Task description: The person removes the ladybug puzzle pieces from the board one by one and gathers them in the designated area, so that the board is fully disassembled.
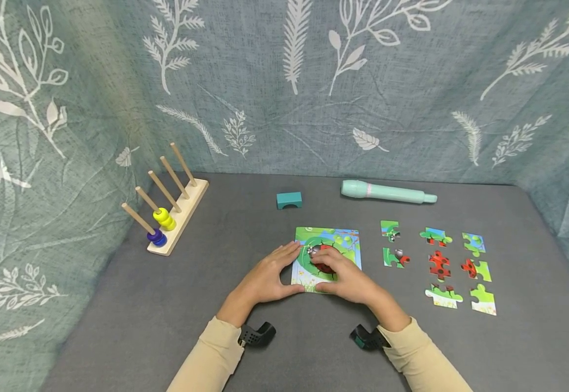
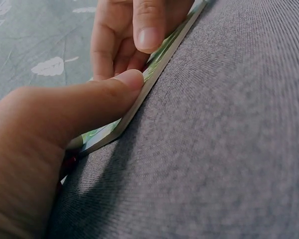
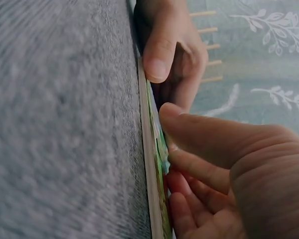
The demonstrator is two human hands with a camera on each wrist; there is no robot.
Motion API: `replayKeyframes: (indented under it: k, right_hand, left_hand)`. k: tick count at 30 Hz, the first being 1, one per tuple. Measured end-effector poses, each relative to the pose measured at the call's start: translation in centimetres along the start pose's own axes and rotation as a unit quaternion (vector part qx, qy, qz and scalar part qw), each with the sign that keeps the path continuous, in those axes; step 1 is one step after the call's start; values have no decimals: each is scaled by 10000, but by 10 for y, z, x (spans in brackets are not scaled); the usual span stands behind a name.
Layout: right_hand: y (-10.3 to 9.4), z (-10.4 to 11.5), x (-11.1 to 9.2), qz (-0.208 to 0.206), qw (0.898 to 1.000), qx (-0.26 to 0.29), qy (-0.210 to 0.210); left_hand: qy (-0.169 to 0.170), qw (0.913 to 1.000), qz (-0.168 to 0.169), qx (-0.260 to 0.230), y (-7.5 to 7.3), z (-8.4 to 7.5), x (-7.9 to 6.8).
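A square ladybug picture board (image 1: 350, 238) lies flat on the dark table. My left hand (image 1: 269, 275) rests at its left side, fingers extended along that edge. In the left wrist view the thumb (image 2: 124, 85) touches the board's near edge; the left fingers are mostly hidden. My right hand (image 1: 350, 276) reaches over the board, its fingertips touching the ladybug picture. In the right wrist view the right thumb (image 3: 172, 112) sits just above the near edge, with bent fingers (image 3: 194, 199) against the surface. I see nothing pinched between them.
Several loose puzzle pieces (image 1: 439, 265) lie in rows to the right. A teal arch block (image 1: 289, 200) and a mint green stick-shaped object (image 1: 392, 193) lie behind the board. A wooden peg stand (image 1: 181, 218) with yellow and blue rings stands left. Patterned curtain (image 1: 284, 130) hangs behind.
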State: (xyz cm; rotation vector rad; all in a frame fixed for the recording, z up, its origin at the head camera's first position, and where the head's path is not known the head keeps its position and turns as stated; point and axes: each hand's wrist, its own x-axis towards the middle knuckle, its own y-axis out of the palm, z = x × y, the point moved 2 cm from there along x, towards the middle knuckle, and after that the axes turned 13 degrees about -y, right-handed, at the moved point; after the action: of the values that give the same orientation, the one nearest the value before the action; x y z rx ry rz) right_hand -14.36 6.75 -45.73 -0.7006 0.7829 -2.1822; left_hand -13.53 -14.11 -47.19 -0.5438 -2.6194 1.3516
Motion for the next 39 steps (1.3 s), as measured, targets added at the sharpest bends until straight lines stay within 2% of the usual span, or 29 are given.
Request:
replayKeyframes:
  k: [6, 11, 19, 32, 39]
  right_hand:
    - [2, -2, 1, -149, 9997, 20, -217]
    - [3, -1, 0, -294, 9993, -41, -228]
    - [5, 1, 0, -515, 9983, 265, 36]
    - [10, 3, 1, -500, 9985, 92, 189]
    - [7, 5, 1, -616, 9969, 359, 347]
  left_hand:
    - [41, 10000, -24, 41, -1, 0, 1]
    - [41, 10000, -63, 22, -2, 1, 0]
    - [63, 9999, -82, 11, -1, 1, 1]
    - [99, 9999, -99, -39, 0, 1, 0]
    - [96, 9999, -105, -39, 1, 1, 0]
